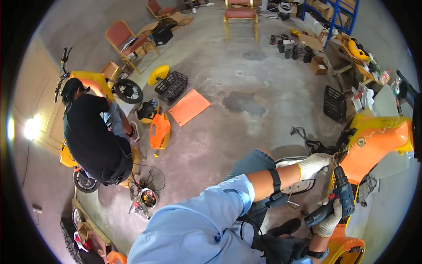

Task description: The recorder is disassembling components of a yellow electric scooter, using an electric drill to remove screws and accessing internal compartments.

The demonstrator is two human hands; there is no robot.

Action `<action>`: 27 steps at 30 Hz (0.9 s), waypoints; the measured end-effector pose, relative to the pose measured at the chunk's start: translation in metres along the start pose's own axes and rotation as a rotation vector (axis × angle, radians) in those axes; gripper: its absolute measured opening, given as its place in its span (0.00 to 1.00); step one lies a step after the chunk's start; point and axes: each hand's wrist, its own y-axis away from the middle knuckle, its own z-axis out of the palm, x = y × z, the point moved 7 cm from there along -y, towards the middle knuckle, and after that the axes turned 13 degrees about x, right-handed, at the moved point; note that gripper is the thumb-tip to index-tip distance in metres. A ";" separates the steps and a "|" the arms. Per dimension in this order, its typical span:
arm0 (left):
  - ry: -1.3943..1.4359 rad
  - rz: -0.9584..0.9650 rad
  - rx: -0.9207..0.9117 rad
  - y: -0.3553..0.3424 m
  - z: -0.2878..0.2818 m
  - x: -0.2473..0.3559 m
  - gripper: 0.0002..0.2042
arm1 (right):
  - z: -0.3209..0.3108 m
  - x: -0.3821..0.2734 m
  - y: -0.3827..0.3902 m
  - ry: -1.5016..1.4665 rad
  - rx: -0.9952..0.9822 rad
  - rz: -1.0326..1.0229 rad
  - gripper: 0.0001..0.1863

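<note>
My right hand (330, 216), in a white knit glove, is wrapped round the grip of a dark cordless drill (344, 196). The drill's front end points up toward the lower edge of an orange and yellow scooter body (373, 147). My left hand (317, 166), gloved too, reaches in beside that edge, near some thin wires. Its fingers look bunched together, and whatever is between them is too small to make out. Below my left hand lies a spoked wheel (295, 176), partly covered by my arm.
A person in black (94, 136) sits at the left, working at another yellow scooter (90, 81). On the floor are an orange panel (189, 108), an orange cover (160, 131), a black crate (172, 86) and a bucket of small parts (148, 199). A second crate (335, 104) stands right.
</note>
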 end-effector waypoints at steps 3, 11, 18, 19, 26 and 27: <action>0.125 -0.069 -0.153 -0.010 0.026 -0.011 0.12 | -0.013 -0.028 -0.003 -0.002 -0.008 -0.076 0.25; -0.053 -0.201 -0.125 -0.004 0.071 0.030 0.35 | -0.014 -0.029 -0.036 -0.293 0.009 0.044 0.28; -0.229 -0.128 -0.145 0.016 0.123 0.018 0.21 | -0.011 -0.017 -0.024 -0.229 -0.026 0.036 0.26; -0.150 -0.192 -0.045 0.017 0.120 0.013 0.19 | -0.006 -0.017 -0.022 -0.188 -0.052 0.022 0.25; -0.040 -0.156 0.114 0.016 0.084 0.014 0.15 | -0.002 -0.015 -0.008 0.404 0.000 -0.166 0.14; -0.042 -0.152 0.120 0.015 0.078 0.014 0.15 | 0.001 -0.018 -0.009 0.551 -0.068 -0.292 0.14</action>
